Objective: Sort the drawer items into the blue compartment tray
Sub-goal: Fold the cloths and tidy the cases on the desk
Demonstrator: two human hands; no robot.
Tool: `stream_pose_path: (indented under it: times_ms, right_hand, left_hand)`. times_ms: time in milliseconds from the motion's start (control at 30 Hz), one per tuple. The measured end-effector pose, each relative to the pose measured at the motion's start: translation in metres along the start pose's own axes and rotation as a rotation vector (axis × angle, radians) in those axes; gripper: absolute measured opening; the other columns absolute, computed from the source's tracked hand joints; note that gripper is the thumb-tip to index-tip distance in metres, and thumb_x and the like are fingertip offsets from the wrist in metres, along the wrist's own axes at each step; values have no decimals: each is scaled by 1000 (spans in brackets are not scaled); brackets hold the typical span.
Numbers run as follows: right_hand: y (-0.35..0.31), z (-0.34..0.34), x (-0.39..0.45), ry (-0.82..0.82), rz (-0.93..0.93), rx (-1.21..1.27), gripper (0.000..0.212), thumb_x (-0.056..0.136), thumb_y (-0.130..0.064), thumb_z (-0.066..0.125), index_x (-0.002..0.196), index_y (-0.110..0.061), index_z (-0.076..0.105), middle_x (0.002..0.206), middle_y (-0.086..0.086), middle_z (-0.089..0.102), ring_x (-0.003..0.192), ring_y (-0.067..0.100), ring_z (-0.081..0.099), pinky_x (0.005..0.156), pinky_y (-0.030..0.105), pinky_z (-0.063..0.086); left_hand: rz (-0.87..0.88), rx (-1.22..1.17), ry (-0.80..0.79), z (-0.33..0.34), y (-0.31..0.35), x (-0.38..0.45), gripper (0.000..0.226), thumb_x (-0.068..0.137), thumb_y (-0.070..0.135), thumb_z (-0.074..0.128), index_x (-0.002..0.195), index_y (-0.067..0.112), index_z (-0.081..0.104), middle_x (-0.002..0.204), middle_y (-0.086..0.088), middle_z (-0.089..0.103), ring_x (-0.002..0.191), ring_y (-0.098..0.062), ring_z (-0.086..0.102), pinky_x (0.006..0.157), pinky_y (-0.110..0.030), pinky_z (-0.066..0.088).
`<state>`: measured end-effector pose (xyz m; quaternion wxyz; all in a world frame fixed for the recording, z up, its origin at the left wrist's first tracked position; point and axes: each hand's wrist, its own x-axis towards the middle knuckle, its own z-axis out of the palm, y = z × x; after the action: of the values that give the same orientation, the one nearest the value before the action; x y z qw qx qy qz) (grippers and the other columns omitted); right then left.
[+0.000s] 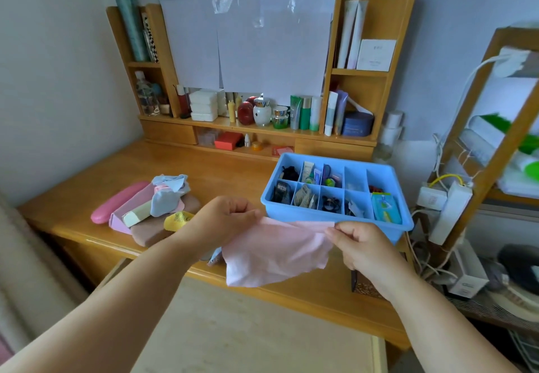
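Observation:
A thin pink cloth [274, 253] hangs spread above the desk's front edge. My left hand [221, 219] pinches its upper left corner and my right hand [360, 245] pinches its upper right corner. Just behind the cloth, at the desk's right end, stands the blue compartment tray [335, 219]. Its compartments hold small items: black hair ties, sachets, tubes and a blue-green packet [385, 207]. On the desk to the left lies a pile: a pink case [116, 202], a light blue cloth [169, 194], a cream tube [137, 215], a yellow item [178, 221] and a brown pouch [151, 229].
The wooden desk [204, 174] carries a back shelf unit with bottles, jars and boxes [262, 113]. White paper sheets [248, 28] cover the mirror. On the right stand a wooden rack [495, 115] and a power strip [449, 212] with cables. A small packet [215, 257] peeks out under the cloth.

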<state>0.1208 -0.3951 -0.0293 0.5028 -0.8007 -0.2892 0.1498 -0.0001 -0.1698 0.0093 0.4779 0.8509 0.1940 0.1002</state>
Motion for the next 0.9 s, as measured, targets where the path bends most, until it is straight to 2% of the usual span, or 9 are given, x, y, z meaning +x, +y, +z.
stream_pose_path:
  times_ms: [100, 167, 233, 333, 467, 567, 667, 767, 900]
  right_hand:
    - [-5, 3, 0, -102, 121, 277, 15, 87, -7, 64, 85, -21, 70, 72, -2, 71, 70, 15, 67, 71, 29, 55]
    - [-4, 5, 1, -150, 107, 176, 33, 81, -1, 67, 101, -27, 64, 89, -7, 75, 84, 9, 70, 79, 31, 55]
    - [-4, 7, 1, -121, 67, -9, 33, 80, -7, 68, 100, -31, 60, 84, -9, 74, 79, 11, 70, 77, 34, 55]
    - [-4, 12, -1, -75, 17, -107, 14, 86, -18, 65, 92, -31, 62, 69, -5, 72, 67, 16, 69, 75, 36, 54]
    - [-3, 14, 1, 56, 16, 16, 14, 91, -24, 60, 79, -24, 66, 65, -1, 69, 55, 13, 67, 65, 31, 53]
    - [1, 9, 8, 118, 67, 88, 14, 88, -27, 63, 77, -29, 70, 58, -3, 66, 49, 7, 61, 54, 19, 47]
    - [3, 4, 18, 166, 100, 177, 8, 87, -25, 67, 81, -27, 72, 57, -5, 66, 48, 5, 60, 53, 18, 49]
    - [0, 1, 25, 220, 58, 328, 10, 87, -16, 67, 82, -23, 72, 70, -6, 72, 65, 10, 69, 68, 28, 57]
    - [4, -3, 13, 179, -69, 124, 12, 87, -28, 64, 80, -31, 72, 81, -11, 73, 79, 2, 67, 73, 21, 48]
  left_hand:
    - [-29, 99, 43, 8, -6, 7, 28, 91, 34, 59, 69, 17, 66, 53, 8, 59, 41, -2, 48, 38, -15, 38]
    - [-32, 91, 72, 10, -9, 10, 28, 91, 33, 59, 71, 15, 67, 55, 6, 60, 44, -3, 49, 42, -16, 39]
    - [-33, 81, 56, 12, -12, 12, 28, 91, 32, 60, 74, 12, 67, 58, 4, 60, 47, -5, 50, 45, -18, 40]
    - [-8, 66, 39, 17, -15, 10, 23, 90, 27, 63, 73, 11, 69, 66, 4, 60, 49, 3, 51, 46, -11, 39]
    - [-36, 2, -53, 7, -19, 7, 15, 80, 32, 74, 66, 27, 71, 61, 12, 62, 50, 3, 55, 46, -11, 41]
    - [-75, 120, -125, -3, -22, 9, 12, 77, 30, 77, 70, 22, 71, 56, 10, 61, 48, 1, 53, 45, -13, 41]
    - [-32, 148, -10, -2, -22, 14, 19, 79, 14, 74, 64, 27, 70, 59, 10, 66, 51, 4, 55, 51, -13, 43]
    - [94, 154, 168, 7, -21, 16, 22, 83, 13, 67, 73, 32, 71, 66, 0, 69, 56, -6, 56, 56, -26, 47]
    - [160, 52, 289, 16, -29, 6, 34, 86, 10, 59, 78, 42, 68, 60, 7, 67, 49, -8, 56, 47, -16, 42]
